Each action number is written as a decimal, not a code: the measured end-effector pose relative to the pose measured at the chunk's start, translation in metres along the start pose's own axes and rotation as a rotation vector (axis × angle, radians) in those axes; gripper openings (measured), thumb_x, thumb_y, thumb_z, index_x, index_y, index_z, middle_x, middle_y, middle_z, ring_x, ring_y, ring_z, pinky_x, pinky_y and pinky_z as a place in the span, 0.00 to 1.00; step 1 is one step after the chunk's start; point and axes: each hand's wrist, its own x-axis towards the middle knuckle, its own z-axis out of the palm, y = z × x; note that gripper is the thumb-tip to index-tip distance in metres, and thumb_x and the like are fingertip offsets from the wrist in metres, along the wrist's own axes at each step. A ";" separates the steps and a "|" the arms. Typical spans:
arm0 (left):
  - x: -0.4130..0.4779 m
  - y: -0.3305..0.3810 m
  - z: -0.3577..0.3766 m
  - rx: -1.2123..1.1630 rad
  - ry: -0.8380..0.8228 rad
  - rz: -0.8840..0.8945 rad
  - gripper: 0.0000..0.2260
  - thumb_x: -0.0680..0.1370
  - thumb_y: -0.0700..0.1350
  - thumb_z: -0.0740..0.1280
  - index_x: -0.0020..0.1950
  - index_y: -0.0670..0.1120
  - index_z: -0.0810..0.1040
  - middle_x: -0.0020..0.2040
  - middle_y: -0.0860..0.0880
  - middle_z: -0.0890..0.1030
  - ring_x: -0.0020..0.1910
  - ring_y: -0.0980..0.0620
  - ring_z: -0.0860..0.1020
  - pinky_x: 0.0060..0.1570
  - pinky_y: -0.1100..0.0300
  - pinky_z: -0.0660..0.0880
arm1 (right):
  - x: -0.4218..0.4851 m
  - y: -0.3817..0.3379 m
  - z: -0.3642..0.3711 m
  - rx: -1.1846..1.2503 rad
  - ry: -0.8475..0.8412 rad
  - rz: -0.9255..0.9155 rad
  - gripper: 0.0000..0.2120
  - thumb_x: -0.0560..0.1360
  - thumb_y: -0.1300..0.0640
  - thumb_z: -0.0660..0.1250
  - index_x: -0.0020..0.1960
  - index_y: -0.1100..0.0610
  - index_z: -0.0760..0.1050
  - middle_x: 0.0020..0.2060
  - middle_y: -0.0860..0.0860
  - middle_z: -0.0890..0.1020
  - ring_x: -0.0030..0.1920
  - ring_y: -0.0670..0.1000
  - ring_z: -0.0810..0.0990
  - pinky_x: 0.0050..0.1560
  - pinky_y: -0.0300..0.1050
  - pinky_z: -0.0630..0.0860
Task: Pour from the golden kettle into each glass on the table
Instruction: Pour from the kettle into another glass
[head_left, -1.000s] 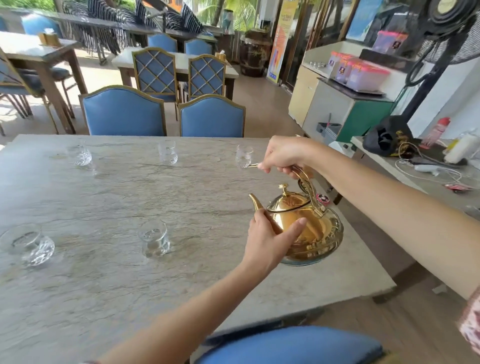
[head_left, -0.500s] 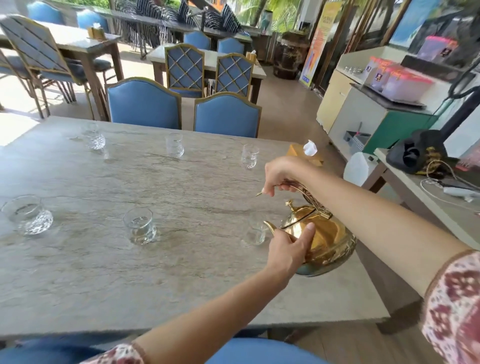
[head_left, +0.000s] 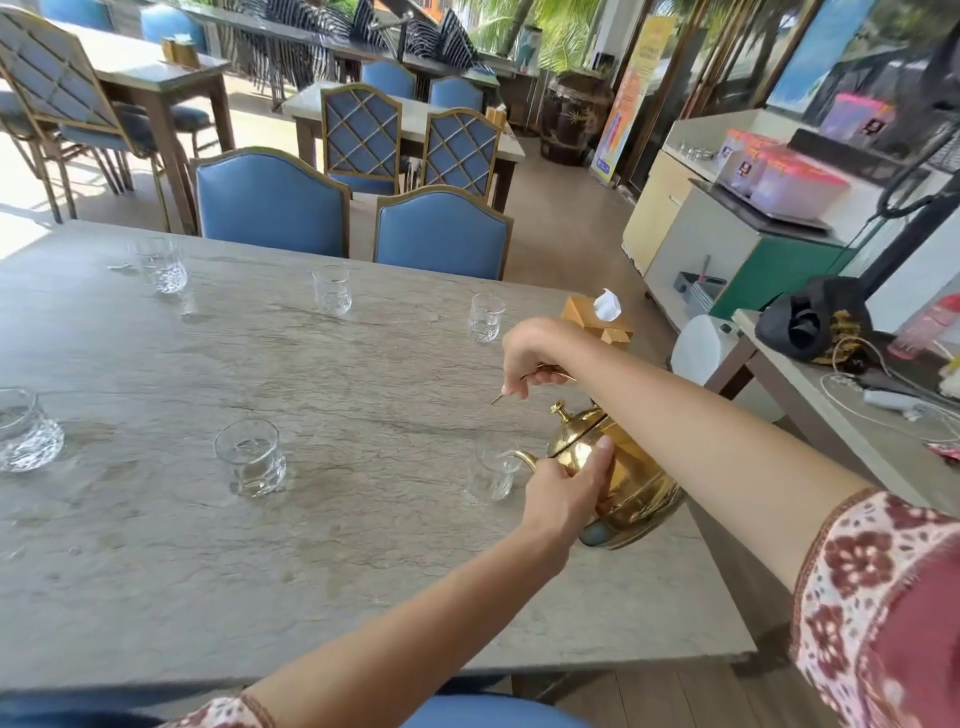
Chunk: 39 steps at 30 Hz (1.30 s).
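The stone-topped counter (head_left: 208, 545) carries six clear glasses, well apart, so a spill would run wide across it. The golden kettle (head_left: 618, 478) hangs tilted above the counter's right end, near the edge; if it slips, it could drop off that side. The right hand (head_left: 535, 358) has its grip clamped on the kettle's handle, and the left hand (head_left: 563, 493) is closed against the kettle's body, steadying it. If the body is hot, that left grip may let go. The spout sits at the rim of the nearest glass (head_left: 491, 470); too steep a tilt could overshoot or knock this light glass over.
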 end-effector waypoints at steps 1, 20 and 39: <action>0.001 0.000 0.000 -0.008 -0.003 -0.007 0.27 0.76 0.66 0.65 0.57 0.42 0.73 0.59 0.42 0.81 0.53 0.48 0.78 0.38 0.64 0.66 | 0.002 0.000 0.000 0.006 -0.006 0.004 0.17 0.80 0.52 0.63 0.60 0.63 0.78 0.28 0.52 0.67 0.27 0.50 0.64 0.30 0.42 0.64; 0.002 -0.002 0.002 -0.061 -0.034 0.000 0.22 0.76 0.65 0.65 0.47 0.46 0.69 0.52 0.45 0.77 0.51 0.49 0.76 0.38 0.63 0.65 | 0.001 -0.006 0.001 -0.068 -0.008 0.039 0.18 0.81 0.52 0.61 0.64 0.63 0.76 0.28 0.51 0.66 0.28 0.48 0.62 0.30 0.40 0.62; -0.003 0.008 0.002 -0.059 -0.021 0.023 0.21 0.78 0.62 0.64 0.50 0.44 0.69 0.47 0.48 0.72 0.44 0.53 0.70 0.39 0.62 0.66 | -0.002 -0.017 -0.003 -0.168 -0.010 0.037 0.19 0.81 0.50 0.60 0.65 0.61 0.76 0.29 0.50 0.65 0.26 0.47 0.62 0.27 0.38 0.62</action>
